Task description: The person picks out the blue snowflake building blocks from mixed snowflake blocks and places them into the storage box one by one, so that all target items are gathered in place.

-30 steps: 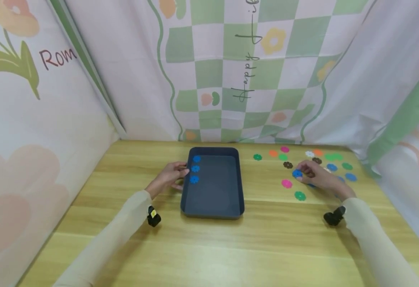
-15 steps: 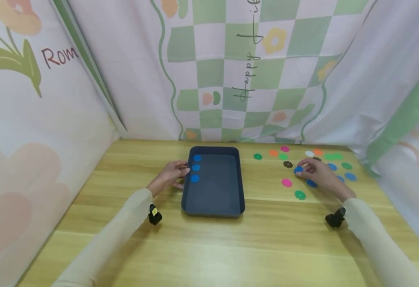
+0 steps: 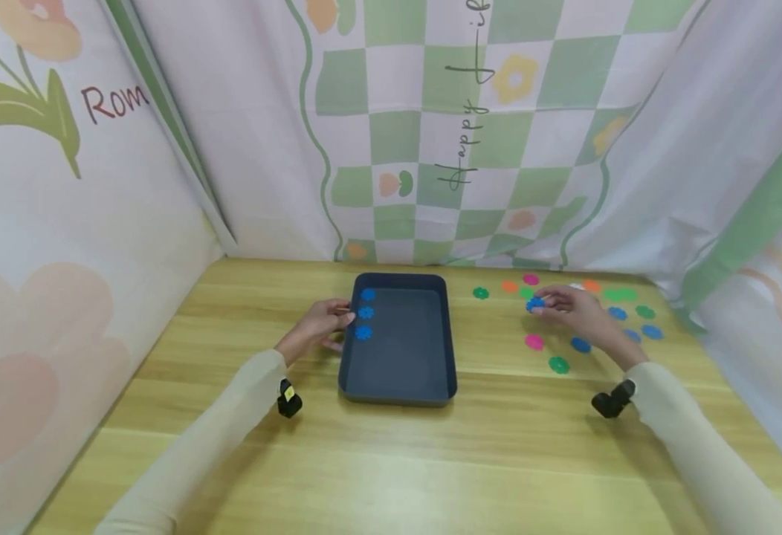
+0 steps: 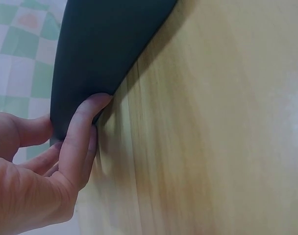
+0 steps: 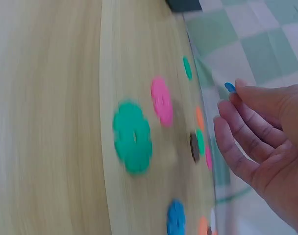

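Note:
A dark grey rectangular tray (image 3: 401, 364) stands on the wooden table, with three blue flower-shaped discs (image 3: 366, 313) in a column along its left inner side. My left hand (image 3: 315, 327) grips the tray's left wall, thumb at the rim; in the left wrist view its fingers (image 4: 76, 134) lie against the outer side. Between thumb and fingertips my right hand (image 3: 574, 312) pinches another blue flower-shaped disc (image 3: 534, 305), held above the table to the right of the tray. The right wrist view shows only a small part of that disc (image 5: 230, 87), above the curled fingers.
Several loose flower discs lie around the right hand, among them a pink disc (image 3: 534, 342), a green disc (image 3: 559, 365) and a blue disc (image 3: 581, 345). A dark green disc (image 3: 481, 293) lies nearer the tray. A checkered curtain (image 3: 458, 148) hangs behind the table.
My right hand has lifted the blue disc and moved left with it, slightly away from the other discs. My left hand stays at the tray's left wall.

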### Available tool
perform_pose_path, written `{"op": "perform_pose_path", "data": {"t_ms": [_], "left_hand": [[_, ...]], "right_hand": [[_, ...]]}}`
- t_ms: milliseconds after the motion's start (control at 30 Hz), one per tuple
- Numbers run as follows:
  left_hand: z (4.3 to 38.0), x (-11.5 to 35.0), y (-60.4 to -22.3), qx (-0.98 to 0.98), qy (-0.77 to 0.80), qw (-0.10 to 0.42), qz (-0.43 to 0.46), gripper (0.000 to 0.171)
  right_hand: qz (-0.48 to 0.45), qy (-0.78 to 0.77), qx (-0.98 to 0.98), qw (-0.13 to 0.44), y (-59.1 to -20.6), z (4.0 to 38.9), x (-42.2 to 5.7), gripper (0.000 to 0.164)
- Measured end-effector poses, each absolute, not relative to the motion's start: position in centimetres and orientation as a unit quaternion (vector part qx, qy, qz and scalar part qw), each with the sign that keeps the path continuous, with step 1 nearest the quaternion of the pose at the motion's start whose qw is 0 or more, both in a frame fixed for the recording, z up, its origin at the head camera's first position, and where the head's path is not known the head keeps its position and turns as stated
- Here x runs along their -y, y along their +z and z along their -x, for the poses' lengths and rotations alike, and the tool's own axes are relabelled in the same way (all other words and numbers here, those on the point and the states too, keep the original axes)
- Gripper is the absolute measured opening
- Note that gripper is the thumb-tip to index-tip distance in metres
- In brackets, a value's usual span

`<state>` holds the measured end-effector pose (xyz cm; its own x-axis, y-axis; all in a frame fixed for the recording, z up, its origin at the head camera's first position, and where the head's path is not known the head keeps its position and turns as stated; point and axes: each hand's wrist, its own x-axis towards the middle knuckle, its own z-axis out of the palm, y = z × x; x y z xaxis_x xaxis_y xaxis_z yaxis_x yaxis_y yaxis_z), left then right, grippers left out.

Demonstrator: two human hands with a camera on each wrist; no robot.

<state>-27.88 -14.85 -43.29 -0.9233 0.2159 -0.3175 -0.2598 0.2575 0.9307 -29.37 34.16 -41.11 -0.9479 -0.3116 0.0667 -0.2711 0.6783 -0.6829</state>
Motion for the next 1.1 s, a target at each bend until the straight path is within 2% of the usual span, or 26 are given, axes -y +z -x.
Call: {"op": "perform_pose_path", "data": {"t_ms": [633, 833, 1100], "left_hand": [[27.5, 14.8, -43.0, -0.772, 0.607, 0.189, 0.018, 0.054], [27.6, 14.9, -43.0, -0.773, 0.605, 0.189, 0.018, 0.055], [27.4, 14.8, -42.9, -0.774, 0.604, 0.189, 0.02, 0.055]], "right_hand": [[0.226, -0.402, -0.885, 0.058, -39.6, 29.6, -23.9, 0.041], [0.261, -0.409, -0.872, 0.058, -39.4, 29.3, -20.4, 0.033], [0.324, -0.417, -0.839, 0.132, -39.9, 28.6, -16.1, 0.032]]}}
